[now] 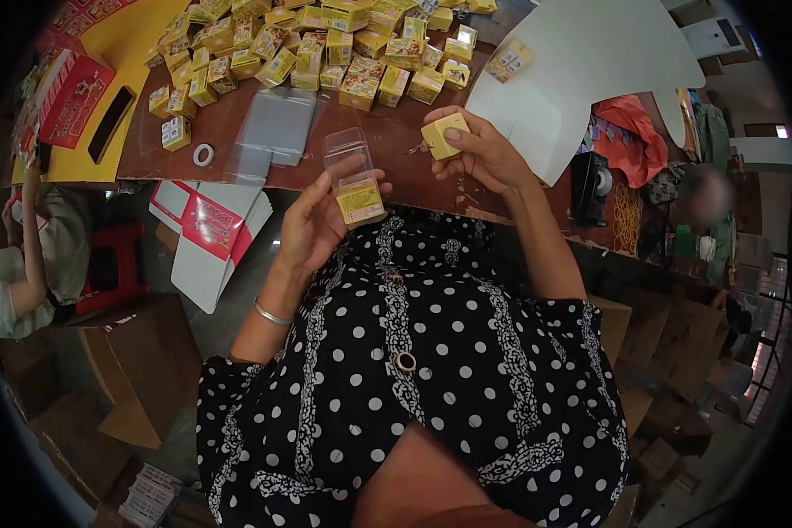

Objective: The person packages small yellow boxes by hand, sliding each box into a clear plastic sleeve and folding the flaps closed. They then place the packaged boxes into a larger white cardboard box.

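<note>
Between the fingers of my left hand (pixel 312 216) is a clear plastic box (pixel 344 151), tilted, with its top flap raised and a yellow printed piece (pixel 359 201) at its lower end. My right hand (pixel 493 157) grips a small yellow box (pixel 445 136) by its sides, thumb on the near face. The two hands are apart, both over the front edge of the brown table (pixel 308 180). Beyond them lies a heap of small yellow printed boxes (pixel 361 84). Flat clear plastic sheets (pixel 277 123) lie left of the heap's front.
A tape roll (pixel 203 155) and a phone (pixel 112 125) lie to the left. White sheet material (pixel 537 114) covers the right side, near a black tape dispenser (pixel 591 189) and red plastic (pixel 632 145). A co-worker (pixel 35 255) sits at far left. Cardboard boxes (pixel 145 370) stand below.
</note>
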The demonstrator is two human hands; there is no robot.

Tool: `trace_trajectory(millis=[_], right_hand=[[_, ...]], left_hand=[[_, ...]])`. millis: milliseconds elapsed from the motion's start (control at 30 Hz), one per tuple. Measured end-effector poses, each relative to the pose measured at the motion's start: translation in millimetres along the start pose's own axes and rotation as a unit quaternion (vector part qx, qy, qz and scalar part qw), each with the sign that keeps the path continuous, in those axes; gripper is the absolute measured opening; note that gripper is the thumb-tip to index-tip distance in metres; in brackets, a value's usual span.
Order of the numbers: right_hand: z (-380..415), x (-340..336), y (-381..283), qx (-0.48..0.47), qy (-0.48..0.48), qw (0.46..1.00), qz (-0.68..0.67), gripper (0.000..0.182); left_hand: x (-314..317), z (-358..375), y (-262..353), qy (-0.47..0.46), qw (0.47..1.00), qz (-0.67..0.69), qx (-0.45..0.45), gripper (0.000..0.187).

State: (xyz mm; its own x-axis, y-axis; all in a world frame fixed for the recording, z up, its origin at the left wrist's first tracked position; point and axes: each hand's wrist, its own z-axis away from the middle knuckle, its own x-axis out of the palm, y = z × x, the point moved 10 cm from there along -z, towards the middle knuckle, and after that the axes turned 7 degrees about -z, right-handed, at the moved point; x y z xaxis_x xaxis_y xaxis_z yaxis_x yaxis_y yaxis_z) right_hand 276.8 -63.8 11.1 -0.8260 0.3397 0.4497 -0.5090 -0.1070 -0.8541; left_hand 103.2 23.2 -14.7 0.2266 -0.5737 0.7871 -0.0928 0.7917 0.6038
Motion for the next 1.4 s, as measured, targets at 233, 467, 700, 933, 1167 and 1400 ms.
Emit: trace_trajectory(millis=[233, 467, 700, 933, 1167, 1400], right_hand=[[-5.1, -2.6, 14.8, 0.042, 0.059, 0.994, 0.087, 0.037], [-6.7, -16.4, 30.7, 0.059, 0.095, 0.985, 0.134, 0.041], [-10.5, -28.3, 29.7, 0.067, 0.103, 0.959, 0.255, 0.042], [-6.0, -23.1, 11.1, -0.015, 0.126, 0.945, 0.303, 0.034], [26.8, 32.8, -65.3, -0.219, 0.137, 0.834, 0.488, 0.038], [62.6, 92.5, -106.7, -0.414, 0.087, 0.592, 0.686, 0.058]], left_hand=[[-15.7, 1.7, -2.9, 0.015, 0.997, -0.07, 0.01, 0.065], [-25.1, 2.6, -0.2, 0.042, 0.998, -0.047, 0.03, 0.057], [-26.4, 1.7, -4.1, 0.043, 0.998, -0.049, 0.021, 0.056], [-28.3, 1.5, -2.9, 0.056, 0.996, -0.068, 0.025, 0.054], [-13.6, -0.7, -3.0, -0.004, 0.998, -0.056, 0.014, 0.056], [8.5, -8.9, 17.7, -0.013, 0.993, -0.101, 0.057, 0.062]])
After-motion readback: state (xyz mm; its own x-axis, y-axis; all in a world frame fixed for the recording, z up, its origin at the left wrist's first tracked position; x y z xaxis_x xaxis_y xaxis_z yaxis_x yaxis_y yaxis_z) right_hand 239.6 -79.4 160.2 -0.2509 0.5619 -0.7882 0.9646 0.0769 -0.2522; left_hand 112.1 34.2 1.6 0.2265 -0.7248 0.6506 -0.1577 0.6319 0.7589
